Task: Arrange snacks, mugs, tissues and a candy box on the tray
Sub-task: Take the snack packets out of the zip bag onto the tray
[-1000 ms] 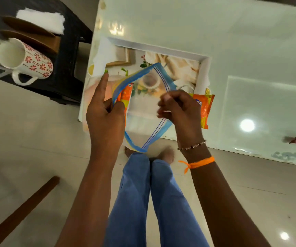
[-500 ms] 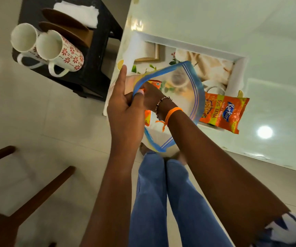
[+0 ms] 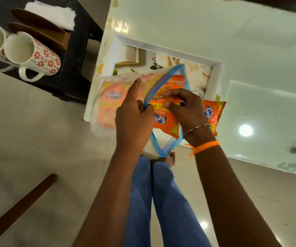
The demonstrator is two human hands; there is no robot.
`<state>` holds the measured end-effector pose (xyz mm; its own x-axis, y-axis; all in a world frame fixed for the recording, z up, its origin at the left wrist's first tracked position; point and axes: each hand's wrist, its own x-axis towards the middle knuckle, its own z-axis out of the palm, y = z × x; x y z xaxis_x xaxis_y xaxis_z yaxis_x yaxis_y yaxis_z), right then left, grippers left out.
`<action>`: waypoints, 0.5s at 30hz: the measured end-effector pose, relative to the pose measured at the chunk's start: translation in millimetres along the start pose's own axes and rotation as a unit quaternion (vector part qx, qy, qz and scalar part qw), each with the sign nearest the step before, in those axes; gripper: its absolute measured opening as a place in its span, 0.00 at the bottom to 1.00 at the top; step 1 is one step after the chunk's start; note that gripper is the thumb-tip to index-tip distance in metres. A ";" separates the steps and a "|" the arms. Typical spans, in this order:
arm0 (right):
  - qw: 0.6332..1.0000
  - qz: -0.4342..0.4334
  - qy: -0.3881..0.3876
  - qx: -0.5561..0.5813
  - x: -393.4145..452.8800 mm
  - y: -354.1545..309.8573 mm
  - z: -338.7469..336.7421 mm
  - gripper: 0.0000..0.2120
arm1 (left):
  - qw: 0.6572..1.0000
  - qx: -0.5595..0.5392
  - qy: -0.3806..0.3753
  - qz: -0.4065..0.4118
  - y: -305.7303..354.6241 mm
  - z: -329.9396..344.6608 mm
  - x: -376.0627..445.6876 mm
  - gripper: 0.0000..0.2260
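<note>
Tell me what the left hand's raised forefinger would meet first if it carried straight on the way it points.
Probably the clear blue-edged zip bag that the left hand pinches: the forefinger tip already lies against its film. Past that comes the white picture-printed tray, though depth is unclear in this one view.

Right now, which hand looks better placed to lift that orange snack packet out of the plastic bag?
Probably the right hand: its fingers already pinch the orange snack packet at the bag's mouth. The left hand grips the zip-lock bag at its blue rim, holding it open.
</note>
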<state>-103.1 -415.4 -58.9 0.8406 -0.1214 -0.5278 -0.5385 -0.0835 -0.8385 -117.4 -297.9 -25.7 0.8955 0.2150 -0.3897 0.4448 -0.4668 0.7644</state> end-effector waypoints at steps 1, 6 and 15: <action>1.000 0.007 -0.011 0.027 -3.0 3.1 -18.4 0.17 | 1.000 0.005 -0.005 -0.004 0.3 4.4 0.4 0.27; 0.987 0.036 0.042 0.154 -8.9 17.2 -98.1 0.20 | 0.999 0.035 -0.023 -0.010 2.6 23.6 -0.2 0.28; 0.948 -0.007 0.212 0.237 19.2 20.6 -122.5 0.22 | 0.997 0.064 -0.032 -0.006 3.0 42.1 -4.6 0.29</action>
<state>-105.2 -540.7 -69.7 0.6947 -0.5192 -0.4978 -0.3563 0.3528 -0.8652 -120.9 -336.5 -43.2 0.8851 0.1684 -0.4338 0.4462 -0.5718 0.6885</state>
